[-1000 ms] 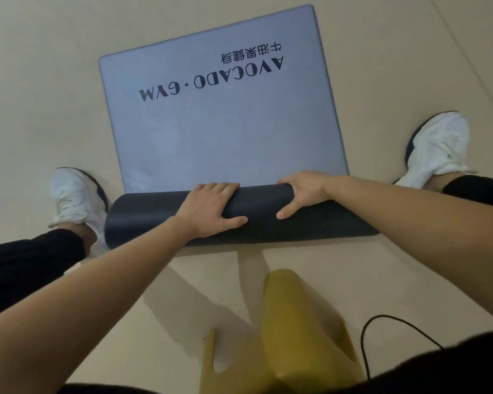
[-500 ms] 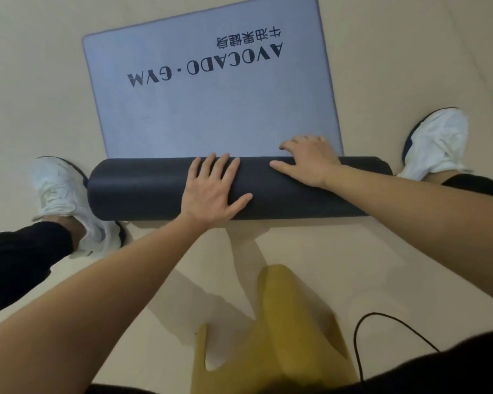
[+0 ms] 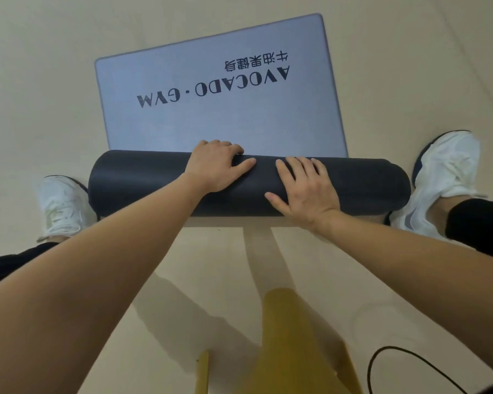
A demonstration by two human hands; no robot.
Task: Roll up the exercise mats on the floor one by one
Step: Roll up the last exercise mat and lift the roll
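Beige floor (image 3: 54,81) fills the frame; mid-frame, left hand (image 3: 215,166) seemingly curls over the mat (image 3: 143,180), right hand (image 3: 306,189) flat, fingers spread.

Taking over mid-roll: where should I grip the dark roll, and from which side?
Probably the top of the roll, either side of the middle, from the near side, fingers over the far edge as the left hand does. It lies crosswise, unrolled mat beyond it.

Beige floor (image 3: 40,81) spreading all around, left white shoe (image 3: 63,206) and right white shoe (image 3: 444,177) standing apart; yellow object (image 3: 291,336) lying near the bottom edge, black cable (image 3: 389,347) looping beside it
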